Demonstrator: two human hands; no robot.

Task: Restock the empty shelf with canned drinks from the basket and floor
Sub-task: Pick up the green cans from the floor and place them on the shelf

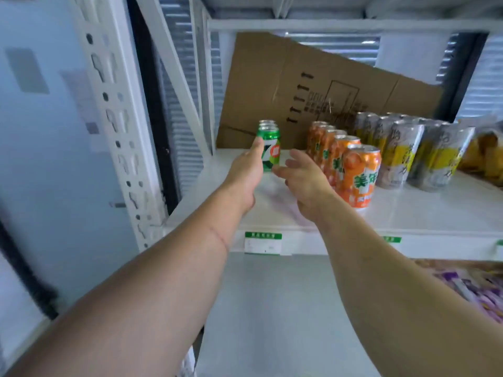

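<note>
**Green can set at the front of its row**

My left hand (246,170) reached onto the white shelf (408,213), fingers straight along the left side of the front green can (269,149) and touching it, not curled round it. My right hand (302,175) hung just right of that can, fingers loose and spread, grasping nothing. The can stood upright at the left end of the shelf, with more green cans (267,125) in a line behind it toward the far side. To the right ran a row of orange cans (353,172), then grey-and-yellow cans (408,151). A flattened cardboard sheet (299,88) leaned against the back. A green-edged label (263,242) sat on the shelf's near edge.
</note>
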